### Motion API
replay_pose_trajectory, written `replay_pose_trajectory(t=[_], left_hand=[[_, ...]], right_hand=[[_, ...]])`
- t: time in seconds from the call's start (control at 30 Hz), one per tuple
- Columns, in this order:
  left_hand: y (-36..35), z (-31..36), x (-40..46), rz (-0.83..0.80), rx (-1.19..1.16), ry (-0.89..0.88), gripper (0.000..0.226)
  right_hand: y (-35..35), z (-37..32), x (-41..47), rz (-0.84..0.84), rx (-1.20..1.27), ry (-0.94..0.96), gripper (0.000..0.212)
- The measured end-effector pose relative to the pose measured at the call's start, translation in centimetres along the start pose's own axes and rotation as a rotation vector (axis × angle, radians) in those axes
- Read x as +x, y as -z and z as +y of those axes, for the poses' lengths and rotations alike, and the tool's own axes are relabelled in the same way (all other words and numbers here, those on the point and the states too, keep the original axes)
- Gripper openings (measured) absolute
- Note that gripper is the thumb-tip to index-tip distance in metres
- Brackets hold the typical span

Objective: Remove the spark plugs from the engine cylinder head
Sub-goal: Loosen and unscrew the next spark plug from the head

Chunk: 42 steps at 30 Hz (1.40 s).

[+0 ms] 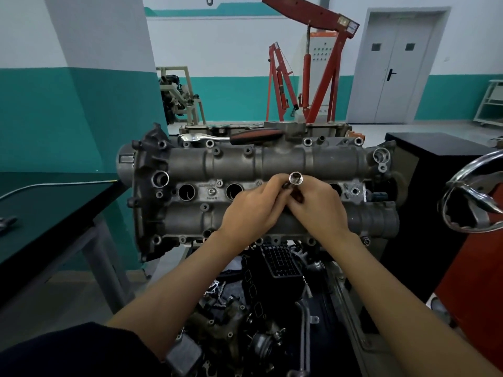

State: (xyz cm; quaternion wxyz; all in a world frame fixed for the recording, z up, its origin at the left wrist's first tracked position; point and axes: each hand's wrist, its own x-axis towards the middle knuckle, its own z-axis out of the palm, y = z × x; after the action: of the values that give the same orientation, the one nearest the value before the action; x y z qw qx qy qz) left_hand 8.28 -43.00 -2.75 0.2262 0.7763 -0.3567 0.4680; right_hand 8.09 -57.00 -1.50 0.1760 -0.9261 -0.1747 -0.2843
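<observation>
A grey cylinder head (272, 156) lies across the middle of the view with a row of spark plug wells; two open wells (186, 192) show at the left, another peeks out at the right. Over the head's middle, my left hand (253, 210) and my right hand (317, 206) meet, both with fingers curled round a chrome spark plug socket (296, 178) whose open end faces up towards the camera. The lower part of the socket and the well under it are hidden by my fingers. A ratchet (231, 137) with a red and black handle lies on the far edge.
A dark green table (54, 202) stands at the left. A black cabinet (435, 151) and a chrome handwheel (473, 191) on a red stand are at the right. Loose engine parts lie below the head. A red engine crane (321, 63) stands behind.
</observation>
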Motion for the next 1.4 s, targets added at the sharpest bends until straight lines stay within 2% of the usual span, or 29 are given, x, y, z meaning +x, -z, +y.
replay_pose_trajectory(t=[0.13, 0.57, 0.73, 0.87, 0.97, 1.1, 1.4], left_hand=[[0.01, 0.02, 0.15, -0.018, -0.02, 0.022, 0.019], [0.04, -0.3, 0.05, -0.041, -0.058, 0.06, 0.038], [-0.09, -0.52, -0.09, -0.06, -0.095, 0.15, 0.022], [-0.03, -0.64, 0.28, -0.05, -0.181, 0.241, 0.03], [0.14, -0.63, 0.45, -0.048, -0.203, 0.245, 0.029], [0.19, -0.34, 0.36, -0.089, -0.192, 0.242, 0.03], [-0.21, -0.41, 0.5, -0.17, -0.134, 0.214, 0.022]], right_hand=[[-0.19, -0.14, 0.07, -0.022, -0.027, 0.001, 0.024], [-0.01, -0.87, -0.39, -0.028, -0.067, 0.007, 0.032], [0.23, -0.8, -0.35, -0.046, -0.013, -0.028, 0.037], [0.33, -0.82, 0.03, -0.064, 0.004, -0.035, 0.014], [0.13, -0.79, 0.15, -0.069, -0.043, -0.032, 0.012], [-0.05, -0.66, 0.02, -0.049, -0.077, 0.0, 0.022], [-0.29, -0.62, -0.14, -0.041, -0.043, -0.019, 0.026]])
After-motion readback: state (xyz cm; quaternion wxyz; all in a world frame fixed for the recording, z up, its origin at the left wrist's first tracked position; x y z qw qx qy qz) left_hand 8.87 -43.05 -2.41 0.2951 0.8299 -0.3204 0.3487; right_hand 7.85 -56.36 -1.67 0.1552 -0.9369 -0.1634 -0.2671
